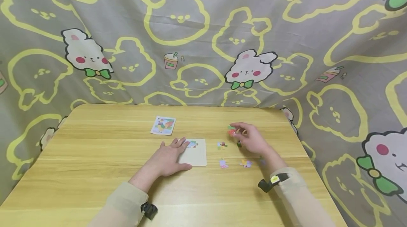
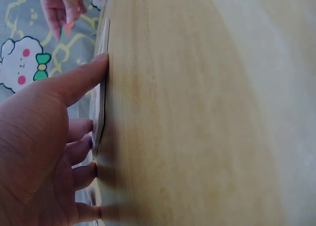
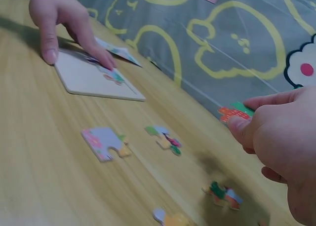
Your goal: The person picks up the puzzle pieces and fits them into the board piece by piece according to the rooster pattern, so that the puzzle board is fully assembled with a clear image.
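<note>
Placing puzzle piece (image 3: 232, 114): probably calling for lowering level into tray (image 1: 198, 159), matching tabs before pressing, not forcing.
Left hand (image 1: 168, 158): resting on tray with fingers apart, seemingly steadying it.
Right hand (image 1: 253, 141): pinching piece between thumb and fingertips, holding it raised, right of tray.
</note>
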`<state>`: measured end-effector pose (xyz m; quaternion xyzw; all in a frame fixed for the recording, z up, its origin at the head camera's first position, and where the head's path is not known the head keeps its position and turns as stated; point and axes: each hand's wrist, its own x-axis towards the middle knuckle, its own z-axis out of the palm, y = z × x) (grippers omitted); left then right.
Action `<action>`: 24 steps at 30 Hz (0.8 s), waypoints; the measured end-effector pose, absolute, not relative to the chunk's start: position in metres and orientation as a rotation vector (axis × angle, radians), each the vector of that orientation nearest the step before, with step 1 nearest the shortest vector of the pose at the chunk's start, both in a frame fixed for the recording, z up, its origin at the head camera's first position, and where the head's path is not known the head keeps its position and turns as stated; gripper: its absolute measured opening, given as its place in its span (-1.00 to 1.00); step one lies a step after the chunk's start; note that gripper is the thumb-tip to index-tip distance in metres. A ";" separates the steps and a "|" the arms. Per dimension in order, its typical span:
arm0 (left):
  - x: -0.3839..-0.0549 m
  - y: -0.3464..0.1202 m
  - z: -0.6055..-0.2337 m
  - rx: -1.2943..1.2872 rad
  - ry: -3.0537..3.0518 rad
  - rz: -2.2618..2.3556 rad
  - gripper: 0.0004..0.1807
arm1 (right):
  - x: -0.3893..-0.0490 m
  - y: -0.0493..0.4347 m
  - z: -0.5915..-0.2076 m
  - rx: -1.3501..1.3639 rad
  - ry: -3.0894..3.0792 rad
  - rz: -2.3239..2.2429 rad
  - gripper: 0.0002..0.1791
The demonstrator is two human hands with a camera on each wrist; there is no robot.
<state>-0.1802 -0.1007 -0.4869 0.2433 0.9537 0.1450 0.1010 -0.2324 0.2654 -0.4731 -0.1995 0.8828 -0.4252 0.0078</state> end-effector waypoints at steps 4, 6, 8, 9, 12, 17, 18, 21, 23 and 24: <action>-0.180 -0.100 -0.486 0.719 2.816 0.426 0.07 | -0.232 0.254 -0.474 -0.642 2.751 -1.315 -0.54; -0.180 -0.100 -0.485 0.717 2.817 0.422 0.06 | -0.233 0.249 -0.476 -0.659 2.740 -1.321 -0.53; -0.180 -0.100 -0.485 0.715 2.816 0.424 0.06 | -0.233 0.245 -0.478 -0.668 2.730 -1.328 -0.53; -0.180 -0.100 -0.485 0.715 2.816 0.423 0.06 | -0.233 0.242 -0.478 -0.672 2.724 -1.332 -0.53; -0.179 -0.101 -0.484 0.714 2.817 0.431 0.06 | -0.233 0.235 -0.480 -0.681 2.707 -1.332 -0.53; -0.180 -0.102 -0.485 0.717 2.821 0.431 0.06 | -0.234 0.225 -0.481 -0.652 2.683 -1.323 -0.53; -0.180 -0.102 -0.486 0.717 2.820 0.430 0.07 | -0.234 0.223 -0.481 -0.653 2.673 -1.325 -0.53; -0.180 -0.101 -0.487 0.717 2.819 0.430 0.06 | -0.234 0.220 -0.482 -0.663 2.654 -1.323 -0.54; -0.181 -0.101 -0.487 0.714 2.817 0.427 0.07 | -0.234 0.217 -0.482 -0.675 2.650 -1.316 -0.55; -0.181 -0.101 -0.487 0.713 2.816 0.425 0.07 | -0.234 0.215 -0.482 -0.687 2.651 -1.312 -0.55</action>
